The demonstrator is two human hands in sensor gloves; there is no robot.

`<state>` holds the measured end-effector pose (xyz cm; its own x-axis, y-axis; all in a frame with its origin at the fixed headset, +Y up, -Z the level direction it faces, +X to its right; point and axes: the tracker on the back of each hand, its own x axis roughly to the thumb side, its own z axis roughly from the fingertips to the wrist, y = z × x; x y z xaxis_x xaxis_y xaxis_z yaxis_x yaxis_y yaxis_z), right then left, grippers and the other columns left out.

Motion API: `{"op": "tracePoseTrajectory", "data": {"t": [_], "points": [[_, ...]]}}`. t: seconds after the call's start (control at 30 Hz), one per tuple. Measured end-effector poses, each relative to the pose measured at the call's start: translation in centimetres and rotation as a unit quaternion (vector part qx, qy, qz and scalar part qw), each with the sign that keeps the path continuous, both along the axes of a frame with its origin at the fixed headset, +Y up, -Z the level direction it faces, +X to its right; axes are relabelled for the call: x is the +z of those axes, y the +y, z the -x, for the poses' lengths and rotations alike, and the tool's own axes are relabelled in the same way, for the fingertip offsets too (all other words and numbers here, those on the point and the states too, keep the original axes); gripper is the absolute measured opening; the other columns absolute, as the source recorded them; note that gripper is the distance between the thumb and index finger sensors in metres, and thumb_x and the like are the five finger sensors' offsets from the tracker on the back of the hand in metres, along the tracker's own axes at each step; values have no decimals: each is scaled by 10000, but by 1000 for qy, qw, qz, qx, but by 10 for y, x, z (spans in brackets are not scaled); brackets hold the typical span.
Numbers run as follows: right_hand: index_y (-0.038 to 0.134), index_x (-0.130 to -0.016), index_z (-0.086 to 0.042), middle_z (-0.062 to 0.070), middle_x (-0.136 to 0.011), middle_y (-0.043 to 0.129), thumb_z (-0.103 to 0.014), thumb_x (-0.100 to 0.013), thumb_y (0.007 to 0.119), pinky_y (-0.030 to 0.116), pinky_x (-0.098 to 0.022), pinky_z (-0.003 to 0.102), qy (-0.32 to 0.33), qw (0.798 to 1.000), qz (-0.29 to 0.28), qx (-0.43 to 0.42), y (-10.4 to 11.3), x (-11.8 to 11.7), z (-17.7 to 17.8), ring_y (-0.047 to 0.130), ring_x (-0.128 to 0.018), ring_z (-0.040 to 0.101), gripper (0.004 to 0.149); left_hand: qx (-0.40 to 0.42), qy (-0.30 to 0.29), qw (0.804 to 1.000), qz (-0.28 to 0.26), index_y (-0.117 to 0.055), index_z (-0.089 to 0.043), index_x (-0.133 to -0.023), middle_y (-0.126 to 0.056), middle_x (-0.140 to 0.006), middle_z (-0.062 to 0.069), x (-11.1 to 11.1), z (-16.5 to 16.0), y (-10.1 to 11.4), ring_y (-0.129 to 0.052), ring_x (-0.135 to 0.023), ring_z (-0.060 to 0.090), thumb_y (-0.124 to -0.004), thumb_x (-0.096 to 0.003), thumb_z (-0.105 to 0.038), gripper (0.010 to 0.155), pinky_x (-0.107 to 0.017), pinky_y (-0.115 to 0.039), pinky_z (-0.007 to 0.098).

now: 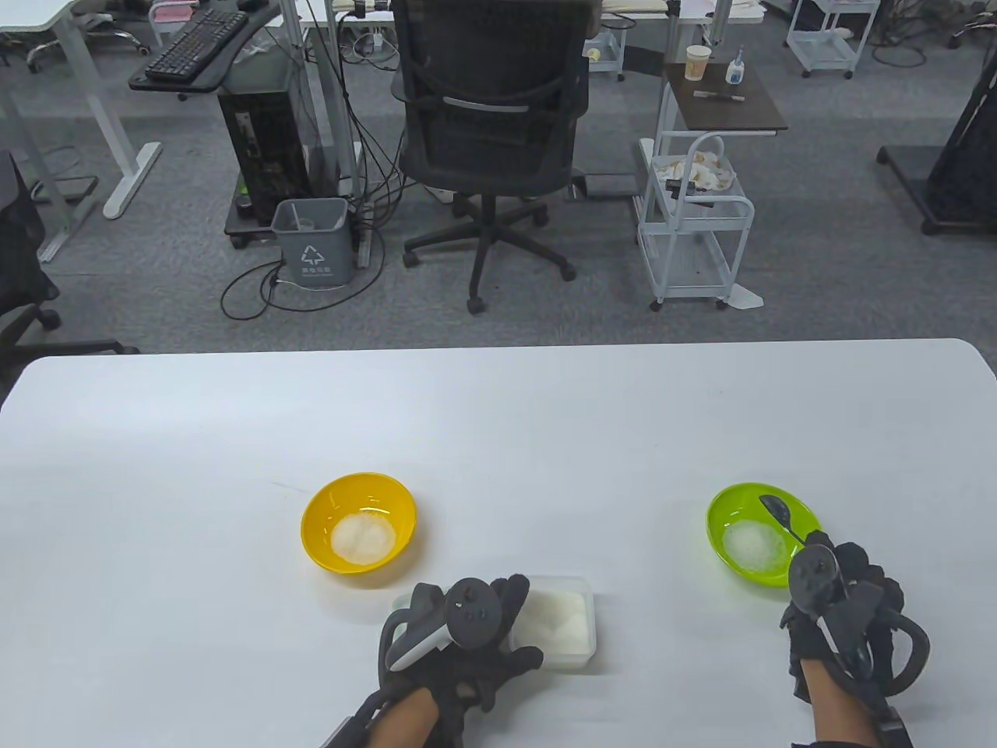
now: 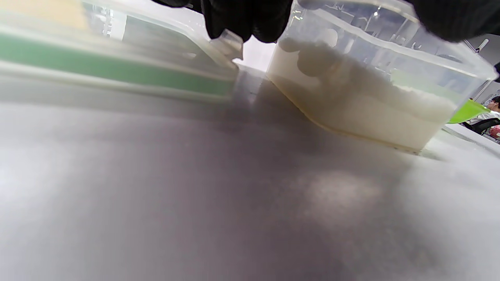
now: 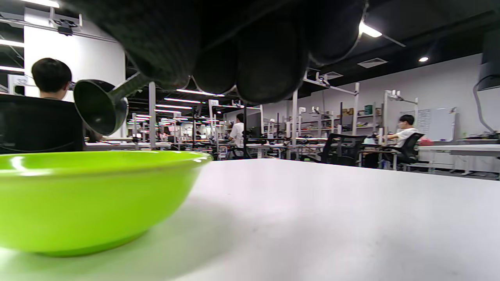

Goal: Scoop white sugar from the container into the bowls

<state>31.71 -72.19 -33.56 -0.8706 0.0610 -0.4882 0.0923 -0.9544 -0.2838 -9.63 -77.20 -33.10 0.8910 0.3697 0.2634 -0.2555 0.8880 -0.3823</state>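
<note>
White sugar [image 1: 562,615] sits in the clear container [image 1: 580,650] at the counter's [image 1: 498,421] near edge, left hand [image 1: 459,631] gripping its left side, beside a yellow bowl [image 1: 358,522] holding sugar; right hand [image 1: 837,608] clamped on the spoon [image 1: 779,514], held over the sugared green bowl [image 1: 728,506].

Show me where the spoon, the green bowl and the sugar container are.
spoon [image 1: 776,508], table view, on its dark scoop above the bowl.
green bowl [image 1: 728,502], table view, on its bare inner wall.
sugar container [image 1: 572,647], table view, on its clear right rim.
</note>
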Motion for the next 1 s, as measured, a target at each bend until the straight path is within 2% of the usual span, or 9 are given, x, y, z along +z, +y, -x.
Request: {"op": "tracePoseTrajectory", "data": {"t": [0.27, 0.37, 0.43, 0.6, 0.87, 1.0], "points": [[768, -901, -415, 30, -921, 806, -350, -494, 774, 674, -678, 475, 97, 995, -14, -16, 5, 2, 40, 934, -612, 240, 412, -1, 0, 1000, 0, -296, -430, -1127, -434, -1226, -87, 0, 0, 0, -536, -1186, 226, -682, -364, -741, 910, -853, -371, 537], [773, -899, -412, 30, -904, 822, -355, -493, 774, 685, -670, 473, 158, 987, -16, -9, 7, 6, 65, 943, -597, 235, 410, 0, 0, 1000, 0, -294, -432, -1127, -434, -1227, -88, 0, 0, 0, -535, -1188, 224, -681, -364, -742, 910, -854, -370, 537], [779, -894, -413, 28, -891, 834, -362, -490, 774, 693, -665, 469, 212, 977, -18, -5, 9, 11, 85, 950, -585, 232, 407, 0, 1, 1000, 0, -293, -431, -1127, -435, -1226, -89, 0, 0, -1, -535, -1187, 223, -682, -363, -742, 911, -854, -370, 536], [804, -874, -412, 19, -873, 856, -373, -480, 788, 695, -663, 471, 300, 954, -14, 4, 9, 21, 120, 957, -573, 237, 397, -1, 0, 1000, 0, -294, -431, -1126, -438, -1226, -90, 0, -1, -1, -537, -1187, 221, -680, -363, -743, 910, -853, -371, 537], [824, -854, -412, 17, -854, 873, -381, -472, 796, 696, -661, 475, 381, 924, -10, 17, 7, 34, 149, 960, -554, 243, 385, -2, 2, 1000, 0, -295, -427, -1127, -439, -1225, -86, 1, -1, -1, -539, -1185, 225, -682, -365, -737, 909, -852, -374, 537], [833, -847, -414, 16, -850, 878, -381, -468, 801, 694, -664, 477, 410, 910, 3, 64, 1, 37, 162, 960, -551, 247, 382, -3, 1, 1000, -1, -295, -425, -1127, -439, -1225, -85, 0, -2, -1, -537, -1186, 224, -681, -366, -738, 910, -853, -371, 536]]}}
